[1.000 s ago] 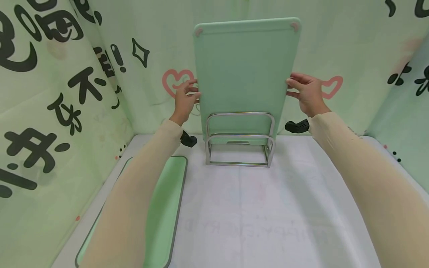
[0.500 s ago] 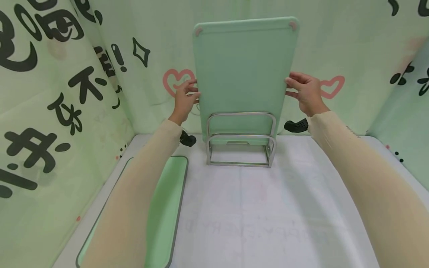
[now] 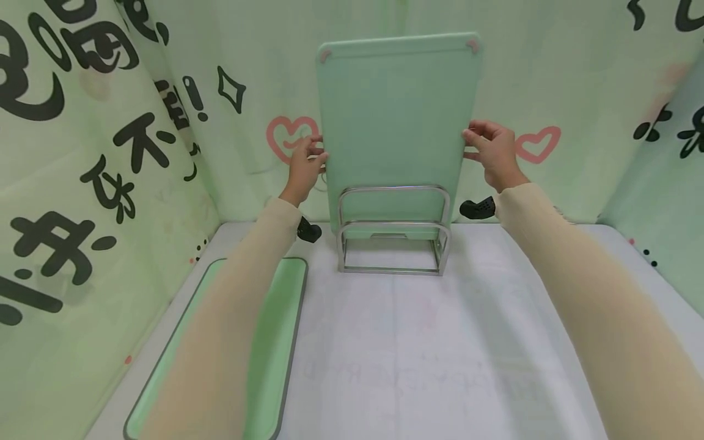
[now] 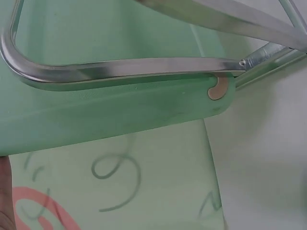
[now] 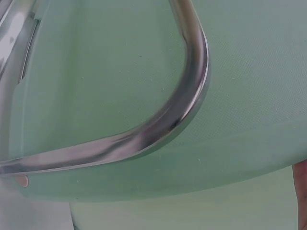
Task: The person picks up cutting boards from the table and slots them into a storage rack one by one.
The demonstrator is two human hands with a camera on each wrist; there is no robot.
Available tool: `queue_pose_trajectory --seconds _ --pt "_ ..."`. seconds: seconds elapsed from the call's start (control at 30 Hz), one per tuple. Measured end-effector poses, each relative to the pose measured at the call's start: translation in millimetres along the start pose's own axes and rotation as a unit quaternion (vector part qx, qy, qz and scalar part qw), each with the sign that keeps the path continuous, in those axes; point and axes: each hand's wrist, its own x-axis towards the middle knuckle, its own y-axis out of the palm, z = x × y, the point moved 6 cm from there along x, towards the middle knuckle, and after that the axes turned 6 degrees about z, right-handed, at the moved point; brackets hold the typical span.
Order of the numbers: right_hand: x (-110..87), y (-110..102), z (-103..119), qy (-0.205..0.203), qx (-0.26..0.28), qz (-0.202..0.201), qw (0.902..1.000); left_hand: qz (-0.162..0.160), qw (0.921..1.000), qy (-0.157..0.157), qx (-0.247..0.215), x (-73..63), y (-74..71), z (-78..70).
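Note:
A pale green cutting board point(image 3: 396, 116) with pinkish corners stands nearly upright in a silver metal rack point(image 3: 392, 225), behind its two visible front hoops. My left hand point(image 3: 304, 168) grips the board's left edge, and my right hand point(image 3: 495, 153) pinches the right edge at about the same height. The left wrist view has the board's lower corner beside the rack bar point(image 4: 144, 69), with a bit of finger point(image 4: 5, 191) at the frame edge. On the right, the wrist view catches the rack's curved bar point(image 5: 187, 100) close in front of the board. Fingertips behind the board are hidden.
A green tray-like board with a grey rim point(image 3: 297, 318) lies flat on the white tabletop point(image 3: 429, 342) at left, partly under my left forearm. Green printed curtains point(image 3: 181, 146) close off the back and both sides. The rack stands near the back curtain.
My right hand and the board's right edge have shifted slightly to the left. The left hand stays nearly in place, and the board remains in the rack.

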Motion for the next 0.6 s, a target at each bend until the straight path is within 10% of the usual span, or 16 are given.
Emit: queue_pose_trajectory --seconds 0.6 --pt "8.4 0.3 -4.0 0.032 0.032 0.033 0.9984 0.027 0.9991 -0.033 0.004 8.1 -3.9 3.5"
